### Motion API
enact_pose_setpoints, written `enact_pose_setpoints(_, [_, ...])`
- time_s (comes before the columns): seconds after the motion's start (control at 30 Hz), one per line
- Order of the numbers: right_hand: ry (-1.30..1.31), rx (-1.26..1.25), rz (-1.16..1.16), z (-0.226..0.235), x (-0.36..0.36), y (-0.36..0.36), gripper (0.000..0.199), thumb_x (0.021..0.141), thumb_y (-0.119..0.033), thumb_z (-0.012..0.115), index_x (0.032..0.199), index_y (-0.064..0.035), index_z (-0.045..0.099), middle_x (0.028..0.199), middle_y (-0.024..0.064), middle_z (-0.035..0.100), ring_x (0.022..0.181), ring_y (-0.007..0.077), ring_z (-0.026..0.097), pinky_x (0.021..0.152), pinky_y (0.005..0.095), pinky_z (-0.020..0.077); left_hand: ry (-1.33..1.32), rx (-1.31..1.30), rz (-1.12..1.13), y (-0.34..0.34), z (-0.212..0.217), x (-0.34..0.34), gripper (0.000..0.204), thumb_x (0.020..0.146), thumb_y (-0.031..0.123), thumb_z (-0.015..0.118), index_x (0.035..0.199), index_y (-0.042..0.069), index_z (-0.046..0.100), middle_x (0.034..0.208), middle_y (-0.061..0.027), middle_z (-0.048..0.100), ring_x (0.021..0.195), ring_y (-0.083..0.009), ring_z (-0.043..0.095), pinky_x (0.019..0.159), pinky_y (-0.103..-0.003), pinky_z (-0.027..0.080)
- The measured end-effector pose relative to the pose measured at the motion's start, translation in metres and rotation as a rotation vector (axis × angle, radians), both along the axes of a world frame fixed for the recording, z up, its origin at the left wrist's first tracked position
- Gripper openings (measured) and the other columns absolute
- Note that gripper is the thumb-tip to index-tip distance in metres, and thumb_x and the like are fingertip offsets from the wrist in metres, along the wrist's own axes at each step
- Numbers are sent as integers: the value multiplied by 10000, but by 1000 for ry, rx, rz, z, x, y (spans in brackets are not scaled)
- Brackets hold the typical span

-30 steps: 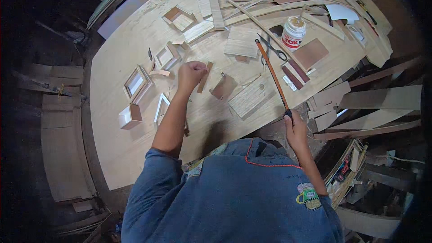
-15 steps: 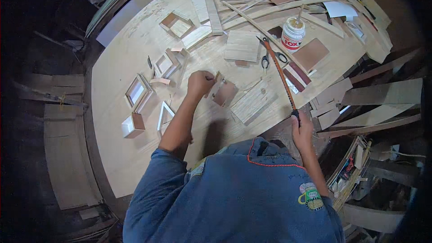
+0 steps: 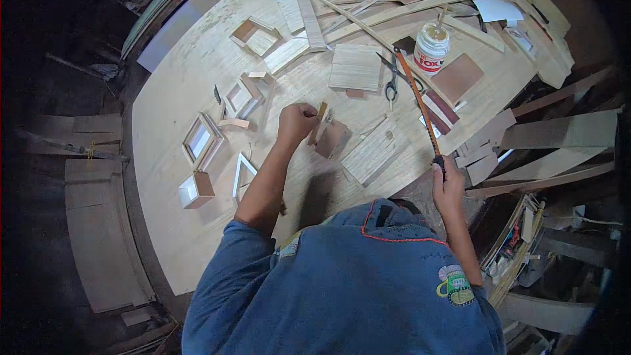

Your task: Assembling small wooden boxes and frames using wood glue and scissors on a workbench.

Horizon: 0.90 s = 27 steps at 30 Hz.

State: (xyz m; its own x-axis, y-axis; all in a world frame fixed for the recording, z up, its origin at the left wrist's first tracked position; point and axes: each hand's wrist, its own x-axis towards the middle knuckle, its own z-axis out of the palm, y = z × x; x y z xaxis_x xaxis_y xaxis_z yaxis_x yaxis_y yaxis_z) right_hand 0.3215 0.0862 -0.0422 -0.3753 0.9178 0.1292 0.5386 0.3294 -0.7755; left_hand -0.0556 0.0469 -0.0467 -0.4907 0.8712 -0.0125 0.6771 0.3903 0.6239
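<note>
Over the middle of the table, my left hand (image 3: 297, 123) is closed on a small thin strip of wood (image 3: 321, 118) held on edge. Just beside that strip lies a small brown flat piece (image 3: 333, 141). My right hand (image 3: 448, 189), at the table's right front edge, is wrapped round the dark handle of a long, narrow orange-brown blade (image 3: 420, 100). The blade points away from me and passes over the black scissors (image 3: 391, 89). Close by are two pale wooden blocks, one flat board (image 3: 376, 158) in front and another (image 3: 355, 68) farther back.
Small wooden frames (image 3: 202, 139) and open boxes (image 3: 196, 190) stand on the left of the table (image 3: 161, 223). A glue jar (image 3: 431, 49) with a stick in it stands at the back right. Long wood strips (image 3: 394, 10) lie piled behind. Planks (image 3: 559, 138) lean beyond the right edge.
My left hand has shifted slightly right, and the strip in it now stands more on edge. The right hand and the blade have moved a little to the right.
</note>
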Motion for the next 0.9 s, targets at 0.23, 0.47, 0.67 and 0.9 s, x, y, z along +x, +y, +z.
enact_pose_setpoints(0.23, [8,64,12,4,0,-1,237,897,-153,510,1080,-9,555,828,232,610,752,417,601,641,455,463,70,20,-53,4,-5,3,128,659,153,694,753,68,711,699,-122,668,602,-247,650,588,-326,508])
enact_pose_setpoints(0.47, [-49,84,8,6,0,-1,237,906,-169,506,1090,-23,547,817,228,615,726,415,605,617,456,464,122,46,-85,2,-2,6,135,655,165,702,748,69,714,696,-129,667,596,-245,648,588,-325,510])
enact_pose_setpoints(0.67, [8,76,-14,3,0,0,234,903,-162,508,1087,-21,549,814,227,613,723,418,602,615,468,458,92,45,-77,1,-3,10,148,660,202,709,739,77,713,661,-123,657,574,-256,641,568,-337,504])
enact_pose_setpoints(0.9, [15,75,-31,0,0,2,212,896,-139,516,1061,-13,555,828,232,608,745,416,596,628,465,456,101,22,-93,2,-3,13,172,686,253,698,750,94,716,654,-132,647,576,-268,639,560,-348,499])
